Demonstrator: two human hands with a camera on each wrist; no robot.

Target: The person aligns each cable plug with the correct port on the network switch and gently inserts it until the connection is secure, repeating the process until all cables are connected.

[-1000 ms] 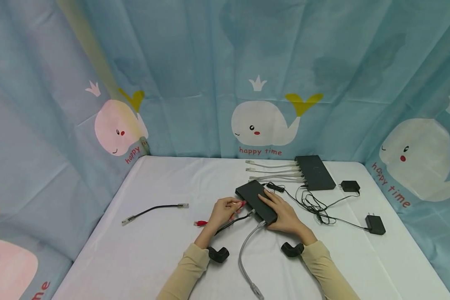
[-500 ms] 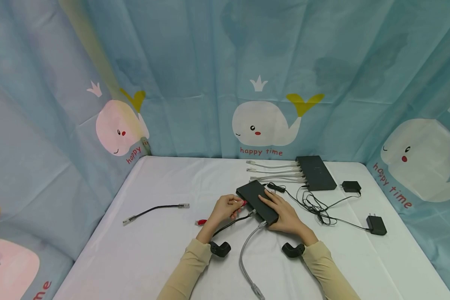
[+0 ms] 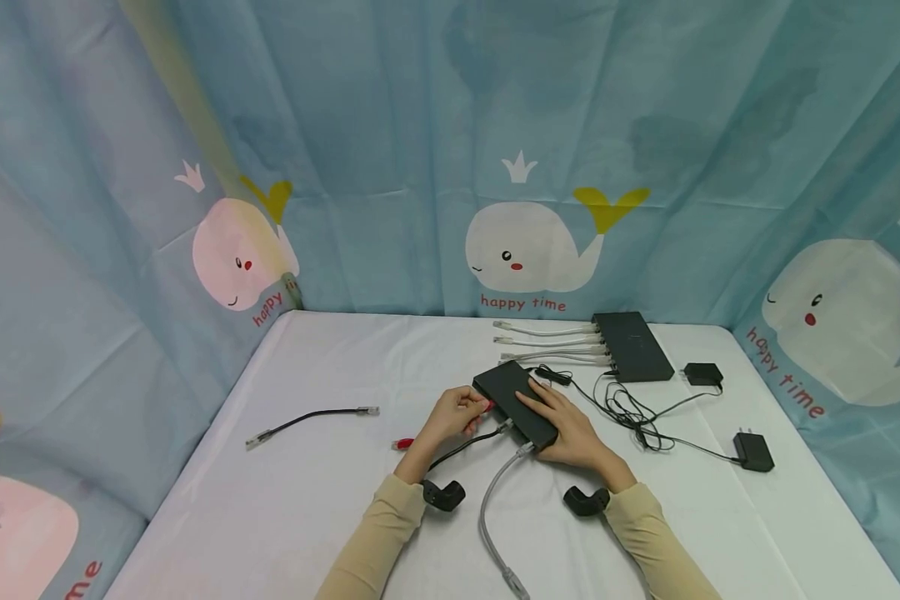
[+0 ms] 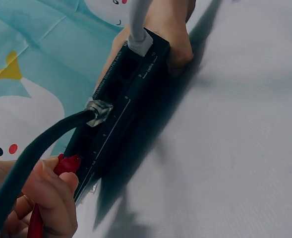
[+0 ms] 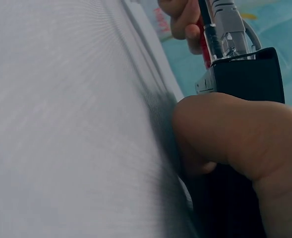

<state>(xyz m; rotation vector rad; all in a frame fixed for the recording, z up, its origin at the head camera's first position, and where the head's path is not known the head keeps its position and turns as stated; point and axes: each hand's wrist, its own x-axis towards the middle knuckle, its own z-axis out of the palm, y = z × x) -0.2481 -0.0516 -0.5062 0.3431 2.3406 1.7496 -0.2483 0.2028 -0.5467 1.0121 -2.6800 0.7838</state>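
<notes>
My right hand (image 3: pixel 570 429) grips a black network switch (image 3: pixel 513 402) by its right side, fingers spread over its top and thumb on the near end. In the left wrist view the row of ports on the switch (image 4: pixel 118 94) faces my left hand (image 4: pixel 49 198). That hand pinches the red plug (image 4: pixel 68 164) of a red network cable right at a port near one end of the row. A black network cable (image 3: pixel 461 448) and a grey network cable (image 3: pixel 486 512) sit plugged into other ports. The red cable's loose plug (image 3: pixel 402 444) shows left of my left wrist.
A short black network cable (image 3: pixel 311 419) lies on the white table (image 3: pixel 217 517) at left. Behind, to the right, stands another black switch (image 3: pixel 632 346) with several grey cables. Tangled black cords (image 3: pixel 637 417) run to two power adapters (image 3: pixel 753 451) on the right.
</notes>
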